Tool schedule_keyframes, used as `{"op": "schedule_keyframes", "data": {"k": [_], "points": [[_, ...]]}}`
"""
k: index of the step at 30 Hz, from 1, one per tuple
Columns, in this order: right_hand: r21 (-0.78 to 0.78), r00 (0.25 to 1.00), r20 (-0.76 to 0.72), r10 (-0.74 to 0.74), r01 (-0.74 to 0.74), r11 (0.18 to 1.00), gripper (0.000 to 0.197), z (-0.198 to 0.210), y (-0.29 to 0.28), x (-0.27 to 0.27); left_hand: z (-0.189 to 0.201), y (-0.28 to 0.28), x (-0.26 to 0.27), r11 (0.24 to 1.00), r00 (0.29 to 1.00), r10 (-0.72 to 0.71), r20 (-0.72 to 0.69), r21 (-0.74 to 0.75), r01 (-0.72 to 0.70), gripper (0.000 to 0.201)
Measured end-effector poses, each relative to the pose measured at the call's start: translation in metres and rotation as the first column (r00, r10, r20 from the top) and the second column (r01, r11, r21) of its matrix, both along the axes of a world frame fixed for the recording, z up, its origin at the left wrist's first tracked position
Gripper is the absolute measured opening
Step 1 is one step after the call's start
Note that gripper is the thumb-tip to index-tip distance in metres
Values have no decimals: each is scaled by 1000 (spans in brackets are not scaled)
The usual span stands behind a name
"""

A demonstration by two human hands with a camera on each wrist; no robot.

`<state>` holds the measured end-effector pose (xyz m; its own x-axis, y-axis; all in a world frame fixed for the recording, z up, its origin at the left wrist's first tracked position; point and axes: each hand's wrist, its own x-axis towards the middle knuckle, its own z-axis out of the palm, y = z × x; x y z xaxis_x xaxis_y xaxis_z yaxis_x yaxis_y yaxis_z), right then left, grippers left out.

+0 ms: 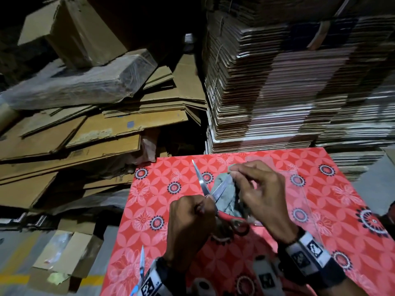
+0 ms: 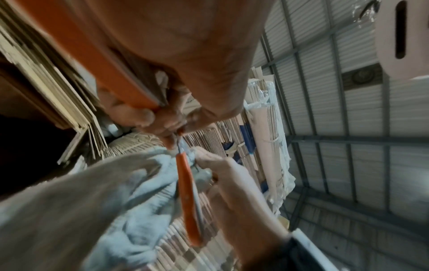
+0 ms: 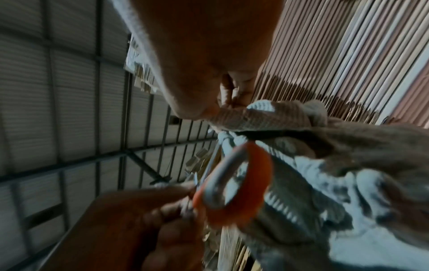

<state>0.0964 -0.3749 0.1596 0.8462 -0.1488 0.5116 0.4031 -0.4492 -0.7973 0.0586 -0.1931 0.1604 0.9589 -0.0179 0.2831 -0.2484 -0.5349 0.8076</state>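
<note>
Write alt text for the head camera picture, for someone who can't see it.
A left hand grips open steel scissors with red handles while the right hand pinches a crumpled grey cloth against one blade, above a red flower-patterned tabletop. Stacks of flattened brown cardboard rise behind.

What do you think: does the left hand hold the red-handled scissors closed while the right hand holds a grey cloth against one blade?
Not closed: the head view shows the red-handled scissors in the left hand open, blades apart. The right hand does hold the grey cloth against one blade.
</note>
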Motion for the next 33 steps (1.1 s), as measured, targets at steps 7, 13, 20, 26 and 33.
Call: {"op": "schedule_keyframes", "data": {"k": [7, 13, 20, 26, 33], "points": [[39, 975, 36, 218, -219, 975, 11, 9, -8, -17, 12, 6, -7, 999, 999, -28, -31, -44, 27, 49], [155, 980, 45, 195, -199, 968, 22, 24, -30, -3, 17, 13, 3, 998, 1000, 29, 11, -55, -28, 48], [93, 968, 78, 238, -245, 965, 39, 35, -11, -12, 16, 9, 10, 992, 1000, 10, -28, -122, -14, 49], [60, 979, 176, 100, -112, 992, 42, 34, 6, -5, 25, 3, 7, 992, 999, -23, -48, -121, 17, 47], [-140, 947, 318, 33, 12, 990, 13, 22, 10, -5, 29, 2, 5, 996, 1000, -18, -18, -88, 17, 48]]}}
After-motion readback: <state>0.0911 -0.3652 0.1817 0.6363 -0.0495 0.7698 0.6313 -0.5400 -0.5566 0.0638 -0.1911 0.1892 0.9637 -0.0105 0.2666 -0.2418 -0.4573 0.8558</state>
